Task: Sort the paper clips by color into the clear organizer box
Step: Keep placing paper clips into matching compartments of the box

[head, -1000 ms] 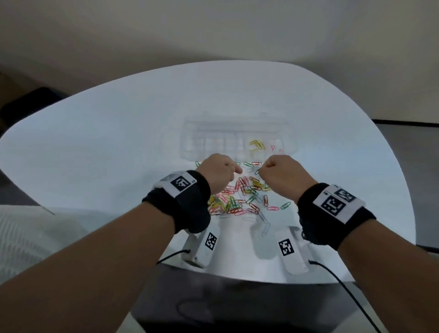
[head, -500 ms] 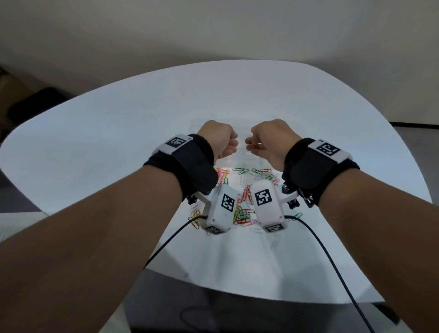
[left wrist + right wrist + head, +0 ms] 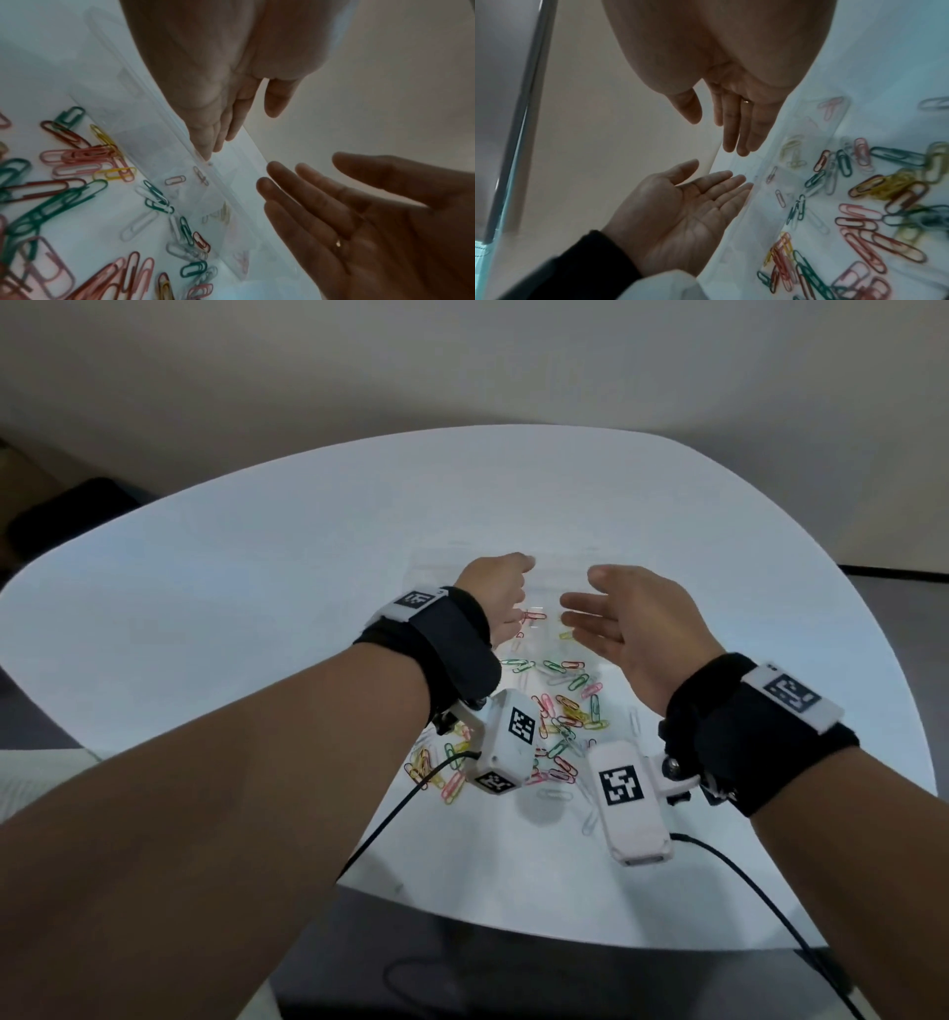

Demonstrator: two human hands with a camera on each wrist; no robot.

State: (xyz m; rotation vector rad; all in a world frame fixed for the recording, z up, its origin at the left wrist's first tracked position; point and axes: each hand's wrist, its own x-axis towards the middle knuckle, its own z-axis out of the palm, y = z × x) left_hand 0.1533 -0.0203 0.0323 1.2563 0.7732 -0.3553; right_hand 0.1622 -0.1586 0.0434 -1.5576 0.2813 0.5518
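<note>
A pile of coloured paper clips [image 3: 562, 719] lies on the white table [image 3: 246, 608], just on my side of the clear organizer box [image 3: 557, 580]. A few pink clips [image 3: 175, 180] and yellow clips [image 3: 223, 213] lie in separate box compartments. My left hand [image 3: 500, 588] and right hand [image 3: 611, 613] hover over the box, palms facing each other, fingers straight, holding nothing. The left wrist view shows my left hand [image 3: 223, 121] over the box rim [image 3: 195, 154]. In the right wrist view my right hand [image 3: 736, 125] hangs above the box [image 3: 795, 154]. The hands cover parts of the box.
The table's near edge [image 3: 513, 924] is rounded, with dark floor below it. Black camera cables [image 3: 405, 806] trail from both wrists over that edge. A beige wall rises behind the table. Loose white clips [image 3: 554, 794] lie near the pile's front.
Both hands were curled low over the clip pile, then lifted and moved forward. Now they are spread with straight fingers over the box.
</note>
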